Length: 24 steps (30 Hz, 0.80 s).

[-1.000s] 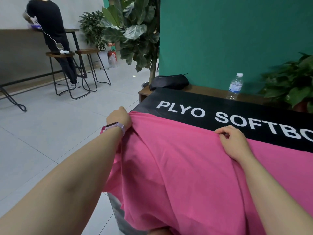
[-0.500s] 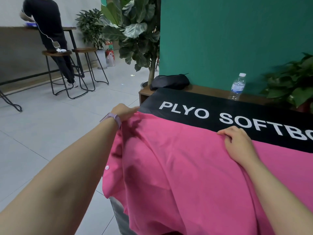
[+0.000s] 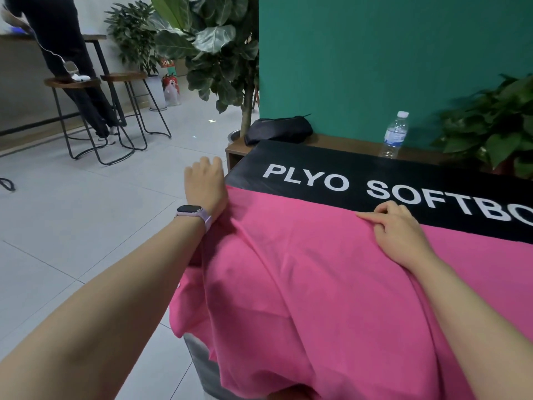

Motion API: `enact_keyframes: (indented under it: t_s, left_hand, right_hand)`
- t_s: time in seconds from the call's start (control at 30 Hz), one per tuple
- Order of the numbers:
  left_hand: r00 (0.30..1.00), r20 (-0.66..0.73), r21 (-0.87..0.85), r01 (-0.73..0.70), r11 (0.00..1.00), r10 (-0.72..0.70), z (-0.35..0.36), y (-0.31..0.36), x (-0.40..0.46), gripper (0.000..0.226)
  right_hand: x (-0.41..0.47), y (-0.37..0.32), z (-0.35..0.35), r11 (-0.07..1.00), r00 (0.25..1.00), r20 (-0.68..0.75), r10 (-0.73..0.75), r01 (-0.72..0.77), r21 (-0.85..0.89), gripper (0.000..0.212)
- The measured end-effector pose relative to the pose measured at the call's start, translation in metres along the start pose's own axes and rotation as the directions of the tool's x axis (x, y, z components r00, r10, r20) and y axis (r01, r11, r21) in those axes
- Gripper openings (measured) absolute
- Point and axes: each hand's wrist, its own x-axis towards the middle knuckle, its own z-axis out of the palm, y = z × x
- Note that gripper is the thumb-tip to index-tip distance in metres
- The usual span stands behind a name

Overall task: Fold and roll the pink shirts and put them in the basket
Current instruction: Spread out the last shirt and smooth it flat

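Grey-tiled floor, teal wall; one table under a black cloth (image 3: 317,163) with white block lettering fills the right of the frame. One pink, soft, creased fabric shirt (image 3: 317,284) lies spread over the table's near half, its left edge drooping over the side. Left hand (image 3: 205,186), one lilac-strapped watch (image 3: 192,212) at the wrist, hangs past the table's left corner, fingers relaxed, holding nothing. Right hand (image 3: 399,232) rests on the shirt's far edge, fingers curled, pinching the fabric. One clear plastic water bottle (image 3: 395,135), upper right. Two round wooden wire-legged stools (image 3: 95,82), upper left.
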Motion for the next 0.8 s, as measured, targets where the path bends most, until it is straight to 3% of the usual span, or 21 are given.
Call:
enact_keyframes:
  t_s: [0.1, 0.17, 0.23, 0.3, 0.4, 0.5, 0.57, 0.63, 0.8]
  left_hand:
    - [0.981, -0.022, -0.108, -0.194, 0.975, 0.193, -0.023, 0.045, -0.020, 0.022]
    - [0.966, 0.109, -0.221, -0.207, 0.953, 0.235, -0.028, 0.080, -0.040, 0.016]
    - [0.906, 0.363, -0.295, -0.107, 0.950, 0.215, -0.026, 0.105, -0.057, 0.045]
    - [0.839, 0.515, -0.271, -0.037, 0.962, 0.177, -0.019, 0.110, -0.069, 0.076]
    - [0.833, 0.506, -0.191, -0.144, 0.971, 0.223, -0.007, 0.108, -0.080, 0.094]
    - [0.829, 0.498, -0.184, -0.183, 0.966, 0.252, -0.005, 0.109, -0.080, 0.093]
    - [0.822, 0.501, -0.181, -0.209, 0.961, 0.273, -0.007, 0.108, -0.081, 0.092]
    - [0.819, 0.497, -0.183, -0.224, 0.957, 0.287, -0.010, 0.104, -0.087, 0.091]
    - [0.829, 0.458, -0.205, -0.254, 0.945, 0.322, -0.027, 0.091, -0.118, 0.087]
  right_hand:
    - [-0.002, -0.008, -0.003, 1.000, 0.995, -0.097, 0.011, -0.009, 0.022, 0.042]
    - [-0.008, -0.018, -0.010, 0.999, 0.978, -0.207, -0.006, -0.001, -0.035, 0.029]
    - [-0.015, -0.020, -0.019, 0.982, 0.968, -0.250, -0.036, -0.011, -0.186, 0.017]
    - [-0.024, -0.008, -0.028, 0.956, 0.971, -0.236, 0.028, -0.094, -0.276, 0.015]
    - [-0.050, 0.039, -0.049, 0.873, 0.896, -0.285, 0.342, -0.415, -0.256, 0.029]
    - [-0.075, 0.071, -0.060, 0.664, 0.691, -0.236, 0.684, -0.723, -0.193, 0.058]
    - [-0.082, 0.075, -0.061, 0.563, 0.582, -0.158, 0.797, -0.812, -0.151, 0.076]
    - [-0.091, 0.073, -0.061, 0.541, 0.560, -0.131, 0.818, -0.827, -0.155, 0.082]
    - [-0.130, 0.058, -0.068, 0.574, 0.600, -0.099, 0.794, -0.794, -0.199, 0.082]
